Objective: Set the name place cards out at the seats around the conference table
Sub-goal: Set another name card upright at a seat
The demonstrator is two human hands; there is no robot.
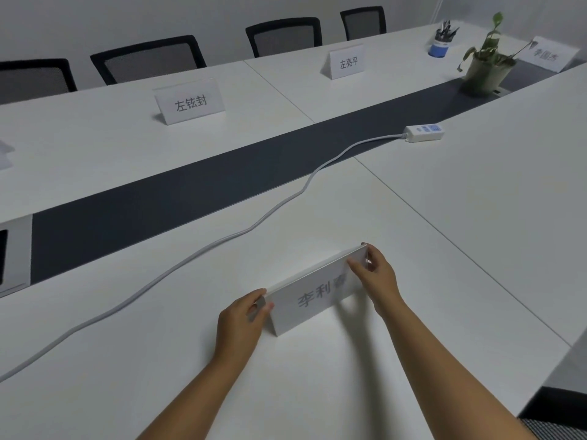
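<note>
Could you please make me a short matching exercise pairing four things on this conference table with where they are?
Things:
1. held place card
2. potted plant
3. power strip
4. pen cup

Places:
A. on the dark centre strip
B. between left hand and right hand
C. far side, left of the plant
D. near side, cable trailing left

Pairs: 1-B, 2-A, 3-D, 4-C

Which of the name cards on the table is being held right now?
The nearest card, on the near side: the left hand and right hand grip its ends. The other cards stand untouched across the table.
</note>
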